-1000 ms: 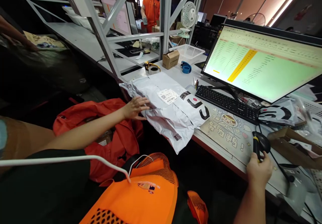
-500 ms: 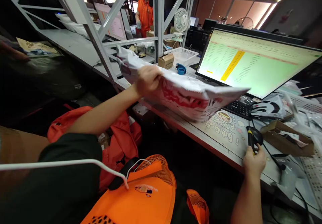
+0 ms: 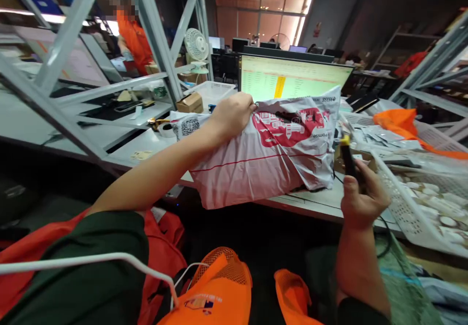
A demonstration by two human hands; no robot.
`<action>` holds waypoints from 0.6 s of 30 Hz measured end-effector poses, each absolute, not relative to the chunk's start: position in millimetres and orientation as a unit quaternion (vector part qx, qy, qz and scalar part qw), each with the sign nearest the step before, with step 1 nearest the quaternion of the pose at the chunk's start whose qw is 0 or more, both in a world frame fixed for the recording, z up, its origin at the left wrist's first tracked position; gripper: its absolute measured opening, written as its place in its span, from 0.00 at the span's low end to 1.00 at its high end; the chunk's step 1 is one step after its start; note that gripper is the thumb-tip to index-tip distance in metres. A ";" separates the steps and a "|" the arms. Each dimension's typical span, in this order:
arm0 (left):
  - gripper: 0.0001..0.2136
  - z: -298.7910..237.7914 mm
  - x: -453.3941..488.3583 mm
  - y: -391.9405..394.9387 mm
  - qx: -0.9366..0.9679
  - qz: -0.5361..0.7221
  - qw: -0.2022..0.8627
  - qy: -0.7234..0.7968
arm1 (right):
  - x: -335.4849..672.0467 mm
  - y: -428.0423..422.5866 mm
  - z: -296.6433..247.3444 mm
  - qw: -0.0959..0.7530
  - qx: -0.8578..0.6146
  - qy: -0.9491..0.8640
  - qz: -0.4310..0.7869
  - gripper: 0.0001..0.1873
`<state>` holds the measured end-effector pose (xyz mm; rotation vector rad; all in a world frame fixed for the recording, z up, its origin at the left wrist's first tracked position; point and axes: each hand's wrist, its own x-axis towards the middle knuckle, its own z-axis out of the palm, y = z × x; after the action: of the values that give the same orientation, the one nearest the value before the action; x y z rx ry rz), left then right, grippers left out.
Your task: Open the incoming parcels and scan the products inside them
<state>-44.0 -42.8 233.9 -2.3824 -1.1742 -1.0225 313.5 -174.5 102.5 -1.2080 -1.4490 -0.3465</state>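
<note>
My left hand (image 3: pixel 234 115) is closed on the upper edge of a white plastic mailing bag (image 3: pixel 234 179) with red print and a QR code. The bag hangs tilted over the front edge of the desk (image 3: pixel 329 203), its printed side facing me. To its right, my right hand (image 3: pixel 363 193) grips a black-and-yellow utility knife (image 3: pixel 348 162), held upright. The knife's tip is blurred, and I cannot tell whether a blade is out. Hand and knife are apart from the bag.
Behind the bag stands a monitor (image 3: pixel 292 74), partly covered by it. A small cardboard box (image 3: pixel 190 103) and a white fan (image 3: pixel 196 45) are at the left. A white basket (image 3: pixel 398 208) holds small items at the right. A person in orange (image 3: pixel 135 42) stands beyond the metal frame (image 3: pixel 153 28).
The bag has turned from nearly flat to showing its printed face. My right hand has lifted the knife off the desk beside the mouse. My view has swung right.
</note>
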 end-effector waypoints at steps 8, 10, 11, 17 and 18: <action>0.11 229.6 -8.3 -46.4 -0.878 -0.322 0.077 -0.344 | 268.5 -170.6 143.3 0.446 -0.418 -0.783 -0.117 0.16; 0.12 231.4 -23.6 -51.3 -0.897 -0.272 0.066 -0.343 | 268.8 -170.0 142.0 0.435 -0.408 -0.795 -0.111 0.16; 0.14 232.7 -33.6 -54.0 -0.902 -0.246 0.068 -0.347 | 269.3 -170.5 142.9 0.434 -0.404 -0.798 -0.112 0.17; 0.19 235.6 -65.8 -69.9 -0.884 -0.255 0.106 -0.377 | 254.0 -175.8 171.3 0.398 -0.379 -0.828 -0.116 0.18; 0.20 235.2 -64.2 -71.8 -0.882 -0.265 0.110 -0.373 | 247.5 -175.8 177.5 0.381 -0.384 -0.833 -0.116 0.18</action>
<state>-64.2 -71.8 235.2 -2.5940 -1.0966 -0.7783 247.5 -175.8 177.5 -0.9796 -2.1262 -0.2959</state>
